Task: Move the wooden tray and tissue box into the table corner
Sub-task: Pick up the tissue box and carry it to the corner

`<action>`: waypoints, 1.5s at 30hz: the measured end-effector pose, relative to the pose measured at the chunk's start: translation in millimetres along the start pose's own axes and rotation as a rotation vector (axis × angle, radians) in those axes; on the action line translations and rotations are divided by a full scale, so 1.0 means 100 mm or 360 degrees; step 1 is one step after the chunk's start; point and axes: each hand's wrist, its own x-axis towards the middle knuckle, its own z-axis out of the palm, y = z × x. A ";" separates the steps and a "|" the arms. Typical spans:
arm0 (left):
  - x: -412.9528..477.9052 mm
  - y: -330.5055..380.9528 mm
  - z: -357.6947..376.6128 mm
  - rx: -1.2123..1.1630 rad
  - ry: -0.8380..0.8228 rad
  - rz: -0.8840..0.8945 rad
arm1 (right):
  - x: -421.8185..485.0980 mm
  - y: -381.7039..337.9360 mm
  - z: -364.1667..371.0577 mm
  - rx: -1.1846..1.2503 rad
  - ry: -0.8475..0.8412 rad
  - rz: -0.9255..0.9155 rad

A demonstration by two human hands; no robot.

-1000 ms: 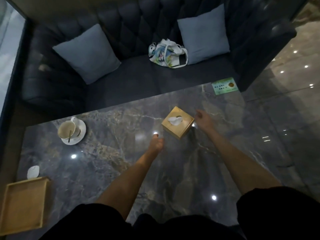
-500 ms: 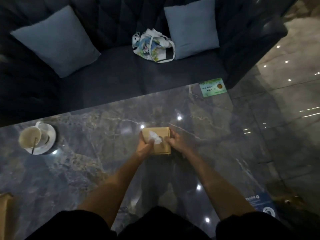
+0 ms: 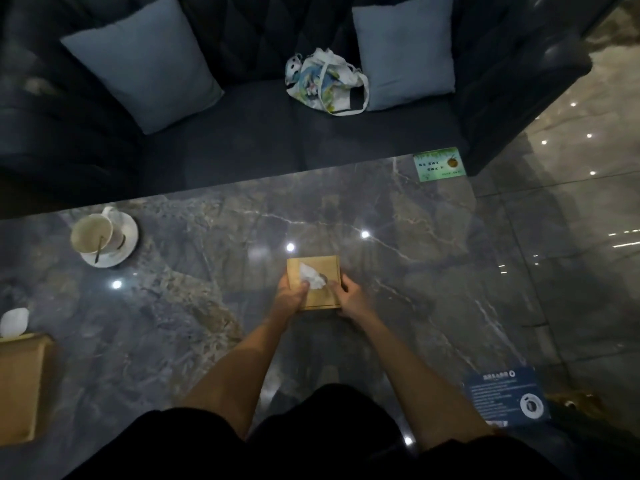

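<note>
Head view only: the tissue box [image 3: 313,282] is seen near the middle of the dark marble table [image 3: 207,271], gripped from both sides. The left hand [image 3: 290,299] is closed on the box's left wall, thumb laid over the top face; the right hand [image 3: 351,297] is closed on the right wall, thumb also over the top near the white tissue [image 3: 311,277] poking out of the slot. Whether the box is lifted or resting on the table cannot be told. The box is judged rigid, wood-look, light, with flat smooth sides, so a two-sided pinch at mid-height should be enough; the tissue is soft and loose and should not be taken as a grip point. The wooden tray [image 3: 20,386] is seen at the left edge of frame, well apart from the box, partly cut off; a small white object [image 3: 14,321] sits just beyond it. The tray is judged stiff, shallow and light, best taken by opposite rims. The polished top is probably slippery, so sliding would be easy, though overshoot is a risk. A cup and saucer [image 3: 105,237] stands at far left, fragile, to be kept clear of.
</note>
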 end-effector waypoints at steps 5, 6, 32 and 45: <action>-0.28 -0.24 -0.15 0.0121 0.0106 -0.0033 | -0.24 0.20 0.28 0.0107 0.0051 0.0027; -0.33 -0.31 -0.18 0.0130 0.0119 -0.0030 | -0.30 0.24 0.32 0.0121 0.0043 0.0029; -1.70 -1.55 -1.93 0.0152 -0.0015 -0.0284 | -1.93 0.90 2.45 0.0124 0.0150 0.0122; -2.19 -2.57 -3.88 -0.0539 0.0410 -0.0551 | -2.09 0.65 4.43 -0.0572 -0.0296 0.0044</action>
